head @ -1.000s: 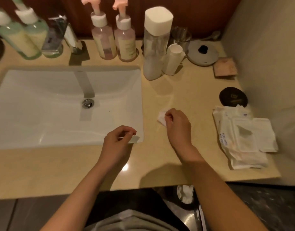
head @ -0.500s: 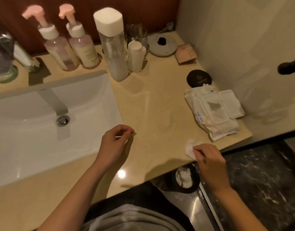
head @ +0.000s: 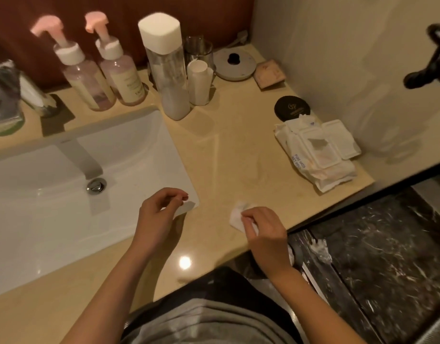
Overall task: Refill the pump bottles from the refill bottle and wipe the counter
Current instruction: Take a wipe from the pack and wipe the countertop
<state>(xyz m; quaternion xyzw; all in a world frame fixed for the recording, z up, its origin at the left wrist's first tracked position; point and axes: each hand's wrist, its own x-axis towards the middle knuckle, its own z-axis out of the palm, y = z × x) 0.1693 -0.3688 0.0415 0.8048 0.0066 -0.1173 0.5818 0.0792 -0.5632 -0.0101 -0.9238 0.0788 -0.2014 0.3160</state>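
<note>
Wipe (head: 236, 216), white, crumpled, apparently touching counter (head: 239, 157), pinched by right hand (head: 266, 232)

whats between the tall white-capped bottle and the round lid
Head view: a small white bottle and a clear glass behind it, between the tall bottle and the lid.

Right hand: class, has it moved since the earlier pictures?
Yes. The right hand, pinching the wipe, went from beside the sink to the front edge near the wipes pack, then back toward the sink.
</note>
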